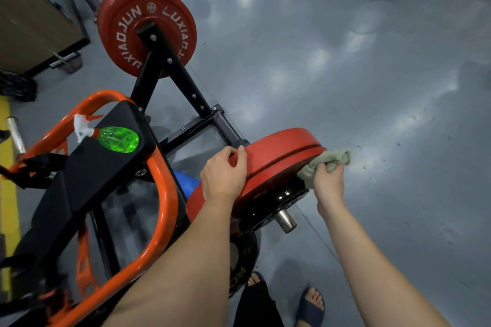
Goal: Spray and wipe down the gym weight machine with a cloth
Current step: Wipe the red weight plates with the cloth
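My left hand grips the red plate, my right hand holds a bunched cloth on its rim; bottle parked, wiping seemingly midway.

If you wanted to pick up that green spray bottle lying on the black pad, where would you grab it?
Probably take the spray bottle around its green body, coming from above. It lies on its side on the black pad with the rounded flank facing up, and its white trigger head points away to the left.
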Demonstrator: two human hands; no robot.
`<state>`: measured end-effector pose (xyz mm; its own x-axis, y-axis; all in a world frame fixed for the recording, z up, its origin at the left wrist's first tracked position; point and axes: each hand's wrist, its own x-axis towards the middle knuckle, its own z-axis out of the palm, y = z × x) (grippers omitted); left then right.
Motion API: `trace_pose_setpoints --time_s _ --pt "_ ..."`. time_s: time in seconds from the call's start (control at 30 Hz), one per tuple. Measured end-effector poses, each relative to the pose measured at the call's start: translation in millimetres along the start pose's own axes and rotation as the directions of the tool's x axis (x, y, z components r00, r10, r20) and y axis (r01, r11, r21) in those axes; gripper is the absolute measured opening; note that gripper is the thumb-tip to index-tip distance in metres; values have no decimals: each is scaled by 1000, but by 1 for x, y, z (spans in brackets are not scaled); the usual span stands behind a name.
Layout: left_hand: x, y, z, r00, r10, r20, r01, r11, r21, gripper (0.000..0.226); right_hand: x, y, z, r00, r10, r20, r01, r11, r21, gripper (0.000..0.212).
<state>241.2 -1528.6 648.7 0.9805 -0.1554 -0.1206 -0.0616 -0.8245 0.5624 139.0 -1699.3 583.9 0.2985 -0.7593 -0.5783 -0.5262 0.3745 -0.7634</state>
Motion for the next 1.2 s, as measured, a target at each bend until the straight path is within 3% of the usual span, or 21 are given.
trace_pose_setpoints --time_s 0.07,0.27,0.37,0.43,0.53,0.6,0.63,0.73,0.87,0.97,1.1,1.2 --pt "1 0 0 1000 0 -2 0 1000 6 37 -18 -1 12 999 9 41 -7 1000 -29 46" --pt "2 -2 1 1000 1 -21 0 1000 12 38 -93 24 27 922 -94 377 162 975 -153 17" --pt "2 -2 2 1000 1 -18 -1 1000 1 37 -69 17 22 941 -132 311 166 983 -85 22" --pt "2 -3 2 1000 -2 -14 2 1000 -5 37 -41 11 16 979 -65 195 52 996 70 30" --pt "4 -4 3 1000 8 -13 -8 1000 11 39 -5 -1 15 955 149 255 -224 927 300 33" --pt "3 -4 3 1000 13 -14 -13 1000 19 42 2 -9 25 924 258 283 -337 899 281 68" --pt "4 -4 3 1000 14 -13 -14 1000 17 44 2 -7 32 930 293 222 -342 912 228 85" --pt "3 -5 3 1000 7 -21 -7 1000 17 46 -17 -3 44 975 217 35 -220 963 154 87" --pt "3 -6 2 999 5 -33 -5 1000 12 48 -28 -1 47 984 173 -32 -166 974 152 74" --pt "1 -10 0 999 2 -43 -2 1000 7 49 -36 8 38 992 119 43 -124 983 138 55" --pt "-2 -19 -2 998 10 -56 -12 999 -31 50 -56 25 31 991 -95 96 98 995 -31 26" --pt "-6 -27 -2 998 17 -66 -22 997 -72 50 -67 32 31 974 -194 118 203 977 -70 23"
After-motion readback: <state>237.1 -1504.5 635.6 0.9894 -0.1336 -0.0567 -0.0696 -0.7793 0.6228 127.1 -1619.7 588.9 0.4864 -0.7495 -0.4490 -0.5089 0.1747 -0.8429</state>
